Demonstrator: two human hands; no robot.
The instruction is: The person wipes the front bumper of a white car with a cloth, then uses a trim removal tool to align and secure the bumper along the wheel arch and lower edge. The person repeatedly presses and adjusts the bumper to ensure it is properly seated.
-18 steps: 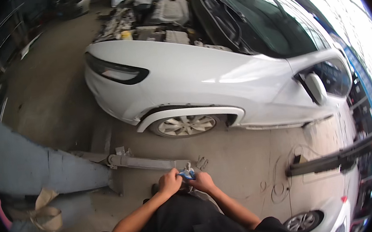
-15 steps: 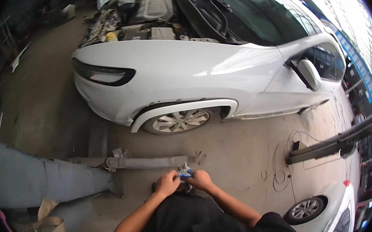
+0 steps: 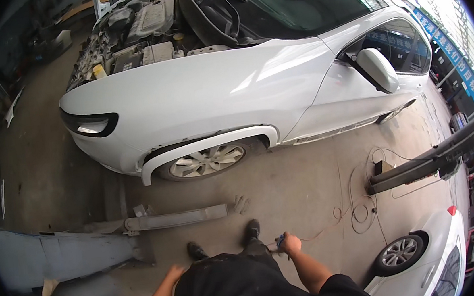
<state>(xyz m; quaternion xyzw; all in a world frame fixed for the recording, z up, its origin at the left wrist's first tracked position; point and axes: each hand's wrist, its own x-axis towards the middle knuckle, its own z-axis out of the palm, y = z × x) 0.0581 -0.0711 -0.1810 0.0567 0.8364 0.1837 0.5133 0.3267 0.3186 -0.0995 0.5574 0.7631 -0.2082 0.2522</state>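
Observation:
A white car (image 3: 197,100) stands side-on in front of me, with its engine bay (image 3: 140,28) uncovered. A white wheel-arch trim (image 3: 207,142) curves above its front wheel (image 3: 208,161). Out to the right of my body, my right hand (image 3: 291,244) is closed round a small blue and grey thing (image 3: 281,240), whose kind I cannot make out. My left hand (image 3: 174,272) hangs by my left thigh, apart from the car. Its fingers are too small and partly hidden to read.
A metal lift arm (image 3: 178,218) lies low ahead of my shoes, joined to a grey-blue structure at left. Another lift arm (image 3: 407,170) and looped hoses (image 3: 361,216) lie to the right. A second white car (image 3: 433,254) stands at lower right.
My hands have parted: the left has dropped to my side, the right has moved rightward with the blue and grey thing. My view has turned, and my shoes now show.

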